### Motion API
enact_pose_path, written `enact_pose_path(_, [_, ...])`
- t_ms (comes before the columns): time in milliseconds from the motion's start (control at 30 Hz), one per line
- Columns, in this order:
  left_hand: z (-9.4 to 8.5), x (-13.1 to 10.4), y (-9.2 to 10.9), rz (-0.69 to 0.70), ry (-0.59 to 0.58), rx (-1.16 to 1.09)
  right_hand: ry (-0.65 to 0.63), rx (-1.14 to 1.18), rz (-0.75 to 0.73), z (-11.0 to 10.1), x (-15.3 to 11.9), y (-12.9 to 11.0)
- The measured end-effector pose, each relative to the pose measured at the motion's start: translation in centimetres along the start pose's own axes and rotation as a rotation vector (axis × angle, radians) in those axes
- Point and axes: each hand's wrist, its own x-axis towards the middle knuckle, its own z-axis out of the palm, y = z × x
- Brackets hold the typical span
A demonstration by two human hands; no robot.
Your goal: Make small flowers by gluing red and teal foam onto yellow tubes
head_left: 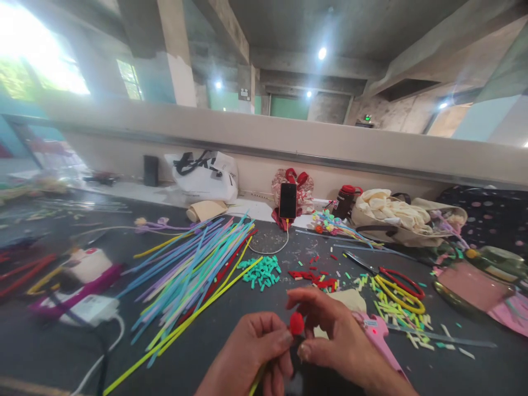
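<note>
My left hand (264, 346) is closed in a pinch, its thumb pressed against the fingers. A yellow pipe cleaner (256, 383) shows below that grip, and a small red fuzzy piece (296, 324) stands just past the fingertips. Whether the two are joined is hidden by the fingers. Around the red piece curves my right hand (336, 335), its thumb and fingers apart and nothing visibly gripped. Beyond the hands lie short red cut pieces (313, 275) and a heap of teal cut pieces (261, 273).
Long coloured pipe cleaners (193, 275) spread on the left. To the right are scissors (398, 289), a pink glue gun (380, 338) and yellow-green cut pieces (391, 313). A phone (287, 200) stands at the back on a cable. A white power adapter (91, 309) lies at left.
</note>
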Motion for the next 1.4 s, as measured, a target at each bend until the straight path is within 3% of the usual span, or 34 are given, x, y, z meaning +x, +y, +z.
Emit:
enact_pose_path(233, [0.1, 0.3, 0.5, 0.116, 0.228, 0.325, 0.036, 0.132, 0.121, 0.0, 0.3, 1.0])
enact_pose_path(467, [0.4, 0.2, 0.7, 0.175, 0.297, 0.508, 0.054, -0.027, 0.076, 0.2, 0.3, 0.5])
enact_pose_path(667, [0.7, -0.1, 0.9, 0.188, 0.282, 0.573, 0.051, -0.240, -0.084, 0.4, 0.4, 0.1])
enact_pose_path(1000, [0.5, -0.5, 0.6, 0.116, 0.228, 0.518, -0.014, -0.234, -0.019, 0.4, 0.3, 0.2])
enact_pose_path(1267, [-0.3, -0.3, -0.2, 0.074, 0.113, 0.347, -0.028, -0.301, -0.007, 0.2, 0.1, 0.2])
enact_pose_path(1400, [-0.9, -0.1, -0.5, 0.019, 0.074, 0.214, -0.006, -0.330, 0.124, 0.1, -0.4, -0.2])
